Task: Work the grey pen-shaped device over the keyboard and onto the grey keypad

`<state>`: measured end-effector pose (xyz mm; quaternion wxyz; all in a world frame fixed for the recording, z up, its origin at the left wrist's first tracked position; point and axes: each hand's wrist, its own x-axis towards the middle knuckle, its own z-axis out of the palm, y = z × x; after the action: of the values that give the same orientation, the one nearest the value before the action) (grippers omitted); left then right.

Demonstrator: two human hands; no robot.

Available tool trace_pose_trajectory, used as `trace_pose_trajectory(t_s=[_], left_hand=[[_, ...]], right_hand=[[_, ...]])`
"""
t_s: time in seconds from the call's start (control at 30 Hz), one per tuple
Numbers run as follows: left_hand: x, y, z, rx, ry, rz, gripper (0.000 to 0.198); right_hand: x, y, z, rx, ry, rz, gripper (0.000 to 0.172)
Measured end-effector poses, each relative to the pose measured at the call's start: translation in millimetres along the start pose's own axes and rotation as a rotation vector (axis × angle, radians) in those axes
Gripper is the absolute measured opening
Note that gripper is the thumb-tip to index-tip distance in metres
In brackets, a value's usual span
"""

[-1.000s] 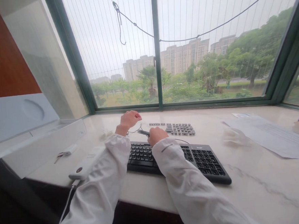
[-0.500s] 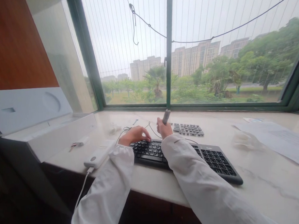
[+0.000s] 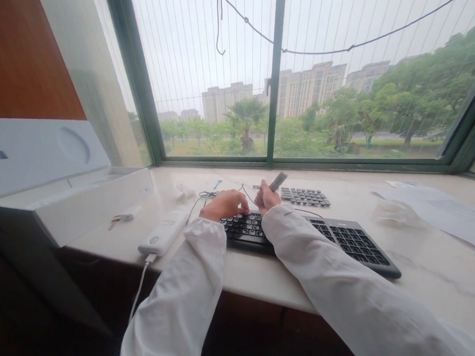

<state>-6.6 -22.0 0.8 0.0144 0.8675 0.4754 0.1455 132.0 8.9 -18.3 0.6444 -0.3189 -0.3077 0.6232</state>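
two hands at the black keyboard, a small grey tool raised in the right

the pale marble desk (image 3: pixel 423 273) runs under the window, its right end cut off by the frame. at 9 o'clock a white box (image 3: pixel 80 205) stands open, its lid partly out of view. at 3 o'clock sheets of paper (image 3: pixel 447 212) carry printed lines too small to read. the black keyboard (image 3: pixel 348 243) lies slantwise near the front edge; a pale mark on its upper right may be a brand, but it cannot be read, and both white sleeves hide its left part. loose grey keycaps (image 3: pixel 304 196) sit in rows just beyond it at 12 o'clock. a white power bank (image 3: pixel 164 234) lies at 8 o'clock, its cable dropping over the edge.

the left hand (image 3: pixel 224 205) rests on the keyboard's upper left keys, fingers curled down and close together; whether they pinch anything cannot be told. the right hand (image 3: pixel 265 199) is just beside it, fingers wrapped around a small grey tool (image 3: pixel 278 181), which sticks out above the knuckles, tilted toward 2 o'clock. a thin black wire (image 3: pixel 206 195) trails on the desk just beyond the left hand; its ends are hard to make out.
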Motion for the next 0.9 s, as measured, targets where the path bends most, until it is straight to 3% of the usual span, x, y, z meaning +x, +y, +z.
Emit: trace_pose_trajectory(t_s=[0.37,0.6,0.77,0.9], left_hand=[[2,-1,2.9,0.094,-0.011,0.051,0.012],[1,-4,4.8,0.074,-0.001,0.053,0.012],[-2,-10,8.9,-0.019,0.023,-0.009,0.014],[-5,-15,11.9,-0.071,0.046,-0.085,0.02]], right_hand=[[9,22,6,-0.068,0.081,-0.043,0.035],[12,23,7,-0.079,0.086,-0.011,0.035],[10,24,8,-0.087,0.022,-0.006,0.034],[13,33,7,-0.235,-0.056,-0.133,0.036]])
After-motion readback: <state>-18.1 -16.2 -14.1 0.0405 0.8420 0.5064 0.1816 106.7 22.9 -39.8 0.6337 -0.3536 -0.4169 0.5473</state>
